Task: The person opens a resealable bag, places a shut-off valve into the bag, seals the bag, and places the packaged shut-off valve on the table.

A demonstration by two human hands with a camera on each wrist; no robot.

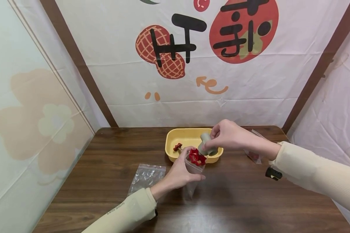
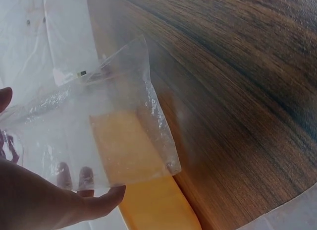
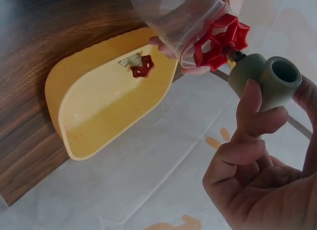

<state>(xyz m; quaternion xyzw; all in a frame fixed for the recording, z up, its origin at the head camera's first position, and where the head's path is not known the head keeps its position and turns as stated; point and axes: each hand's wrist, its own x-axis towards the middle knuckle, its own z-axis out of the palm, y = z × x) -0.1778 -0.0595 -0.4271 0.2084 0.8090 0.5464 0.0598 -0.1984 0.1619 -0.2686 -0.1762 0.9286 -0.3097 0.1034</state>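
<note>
My left hand (image 1: 178,171) holds a clear zip bag (image 1: 193,168) upright, thumb on the near side and fingers behind it. In the left wrist view the lower part of the bag (image 2: 126,136) looks flat, with nothing seen in it. My right hand (image 1: 228,135) pinches a grey-green plastic pipe valve (image 1: 205,139) by its body. The valve's red handwheel (image 3: 221,41) points down at the bag's mouth. Whether its rim has passed inside the bag is hard to tell.
Behind the hands stands a yellow tray (image 1: 170,136) with a small red-handled valve (image 1: 177,147) in it. A flat clear bag (image 1: 147,178) lies on the table at left. Another bag (image 1: 254,156) with something red inside lies at right, partly under the right forearm.
</note>
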